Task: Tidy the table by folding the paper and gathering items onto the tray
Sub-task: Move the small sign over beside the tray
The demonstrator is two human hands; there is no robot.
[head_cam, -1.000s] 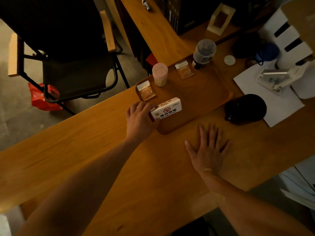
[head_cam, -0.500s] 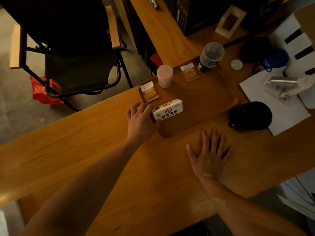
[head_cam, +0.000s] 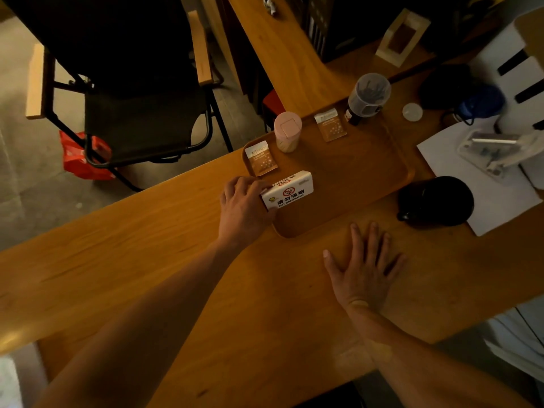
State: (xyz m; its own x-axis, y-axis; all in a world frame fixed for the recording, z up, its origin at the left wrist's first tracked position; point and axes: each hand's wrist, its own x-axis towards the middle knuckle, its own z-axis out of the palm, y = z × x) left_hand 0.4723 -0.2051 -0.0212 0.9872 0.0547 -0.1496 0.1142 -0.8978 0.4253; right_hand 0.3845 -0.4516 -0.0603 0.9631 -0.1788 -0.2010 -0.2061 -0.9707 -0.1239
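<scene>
A wooden tray (head_cam: 368,175) lies on the wooden table (head_cam: 147,260). My left hand (head_cam: 244,207) grips the left end of a white folded no-smoking sign (head_cam: 290,192), which stands at the tray's near-left edge. On the tray are two brown sachets, one at the left corner (head_cam: 261,158) and one at the back (head_cam: 330,125), a pink cylindrical container (head_cam: 287,135) and a grey-lidded jar (head_cam: 368,97). My right hand (head_cam: 365,266) rests flat on the table in front of the tray, fingers spread, holding nothing.
A black round object (head_cam: 435,201) sits right of the tray on a white sheet of paper (head_cam: 485,184) that also bears a clear plastic item (head_cam: 497,148). A small white lid (head_cam: 412,112) lies behind. A black chair (head_cam: 132,113) stands beyond the table's far edge.
The view has shifted slightly. My left hand keeps hold of the sign at the tray's edge; my right hand stays flat on the table.
</scene>
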